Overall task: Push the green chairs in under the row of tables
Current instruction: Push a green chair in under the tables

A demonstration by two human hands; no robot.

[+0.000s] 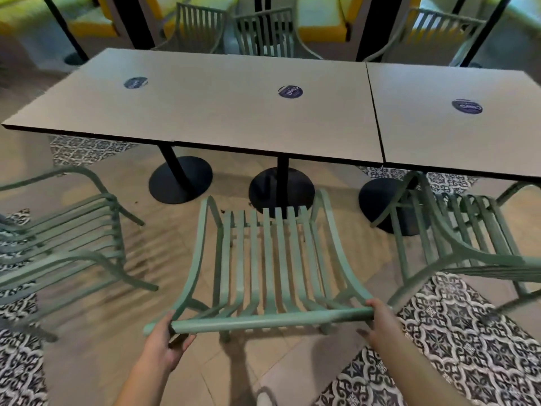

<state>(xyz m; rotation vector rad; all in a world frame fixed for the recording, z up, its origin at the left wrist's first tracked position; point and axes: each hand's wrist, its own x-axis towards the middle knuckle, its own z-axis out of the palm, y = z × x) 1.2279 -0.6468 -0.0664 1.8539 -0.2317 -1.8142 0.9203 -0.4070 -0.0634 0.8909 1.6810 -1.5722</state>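
Three round dark-blue stickers [290,91] on the pale tops, one per place, lettering too blurred to read. Floor of plain beige tiles [225,373] with patches of black-and-white patterned tiles [456,341], scattered dark crumbs [223,211] near the middle pedestal. Behind, yellow and orange upholstered benches [322,27] between black posts [370,24].
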